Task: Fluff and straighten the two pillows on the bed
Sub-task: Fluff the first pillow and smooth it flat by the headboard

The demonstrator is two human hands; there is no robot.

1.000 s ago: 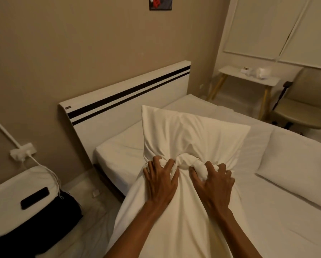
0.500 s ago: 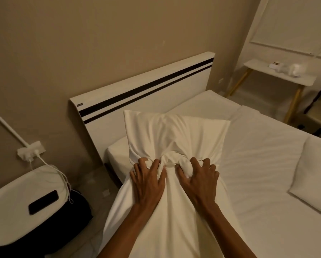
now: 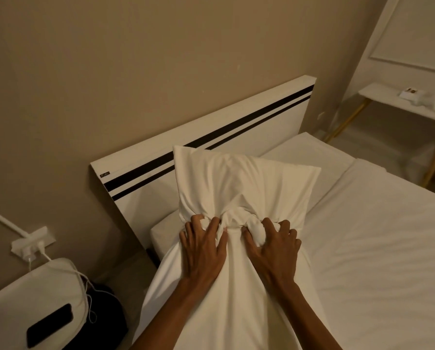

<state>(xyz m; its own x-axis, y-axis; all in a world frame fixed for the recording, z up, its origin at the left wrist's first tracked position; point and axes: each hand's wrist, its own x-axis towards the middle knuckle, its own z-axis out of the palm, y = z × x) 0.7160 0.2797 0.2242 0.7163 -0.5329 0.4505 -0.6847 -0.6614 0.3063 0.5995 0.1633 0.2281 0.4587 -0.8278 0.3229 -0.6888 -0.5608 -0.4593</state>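
Both my left grip (image 3: 202,248) and right grip (image 3: 272,248) are still clenching the pillow (image 3: 236,183) at mid-frame, carrying it nearer the headboard (image 3: 211,137); fluffing is seemingly continuing.

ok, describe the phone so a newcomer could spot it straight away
Start at the white headboard with two black stripes, then drop left past the wall socket to the rounded white stand in the bottom-left corner. The phone lies flat on its top, a glossy black slab, the only dark thing on it.

Both hands (image 3: 202,251) (image 3: 272,251) on bunched pillow (image 3: 236,178) (white)
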